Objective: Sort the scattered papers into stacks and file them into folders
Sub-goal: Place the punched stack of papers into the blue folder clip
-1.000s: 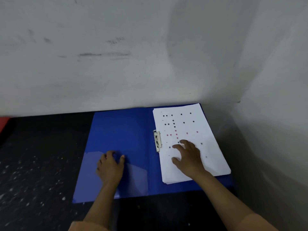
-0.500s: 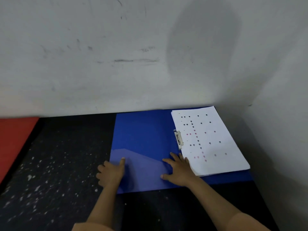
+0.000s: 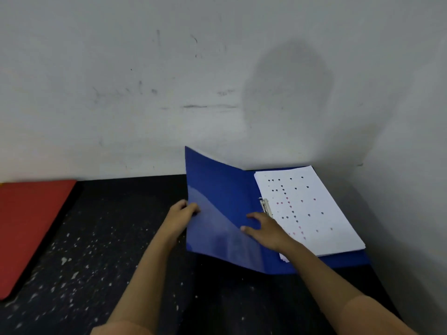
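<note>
A blue folder (image 3: 217,189) lies open on the dark table near the right corner. Its left cover is lifted off the table and tilts up. My left hand (image 3: 181,213) grips that cover's left edge. My right hand (image 3: 263,229) rests with spread fingers on the cover's inner side, close to the spine. A stack of white papers (image 3: 312,213) printed with small black and pink marks sits in the folder's right half. A metal clip (image 3: 265,207) lies along the papers' left edge.
A red folder (image 3: 29,226) lies flat at the left edge of the speckled black table (image 3: 96,250). A grey wall runs along the back and another closes in on the right, right beside the blue folder.
My right hand left the papers and moved onto the left cover. My left hand slid to the cover's edge and raised it off the table. The view shifted left, revealing the red folder.
</note>
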